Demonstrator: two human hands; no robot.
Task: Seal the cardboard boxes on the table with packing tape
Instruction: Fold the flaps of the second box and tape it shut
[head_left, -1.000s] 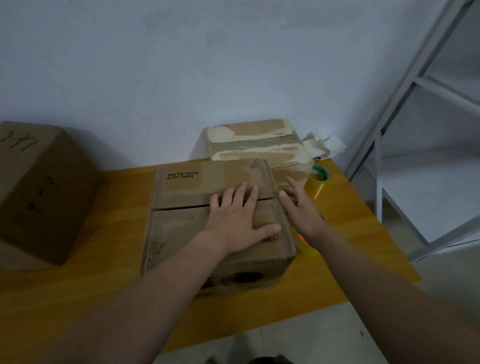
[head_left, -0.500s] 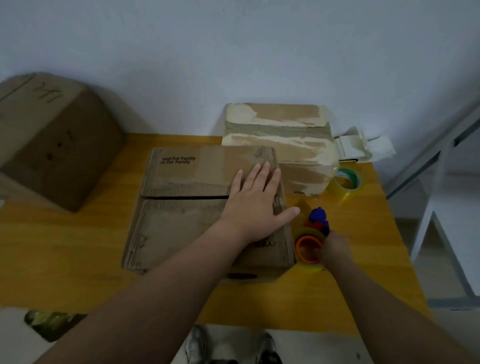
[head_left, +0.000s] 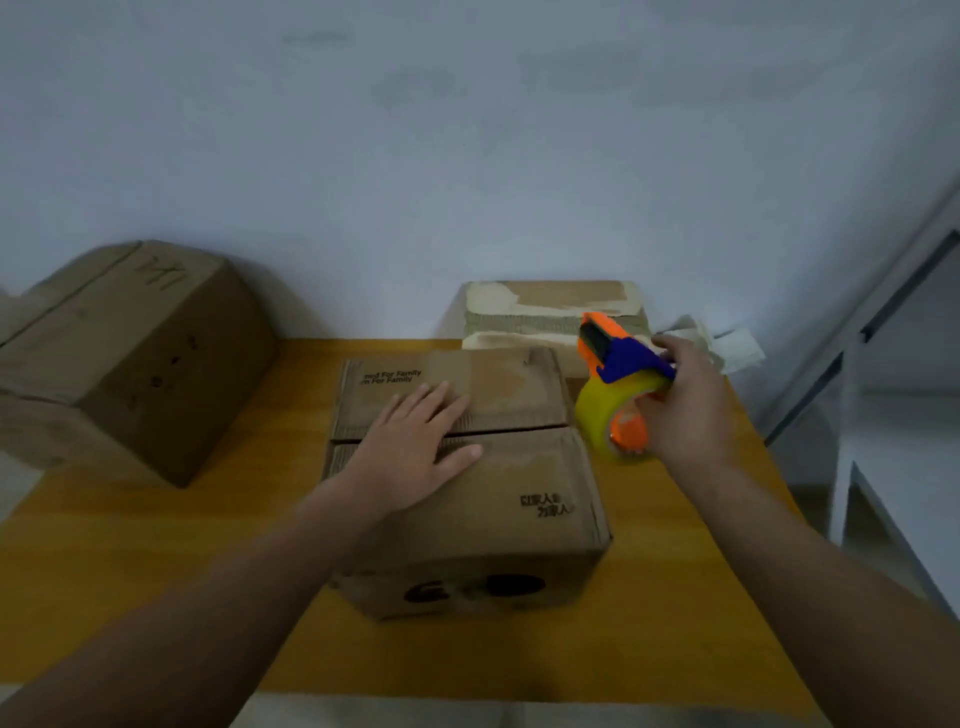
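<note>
The cardboard box (head_left: 467, 493) is sitting in the middle of the surface (head_left: 156, 571), its two top flaps meeting at a dark seam, and the left hand (head_left: 415, 447) is pressing flat across that seam with fingers (head_left: 431, 397) straight and spread. The right hand (head_left: 685, 410) is holding a tape dispenser (head_left: 618, 395) (orange and blue, with a yellowish roll) in the air just beside the box's right edge, its fingers curling round it. Behind, a second box (head_left: 545, 312) patched with pale tape is standing against the wall, and a larger box (head_left: 130, 353) is resting well apart at the left.
</note>
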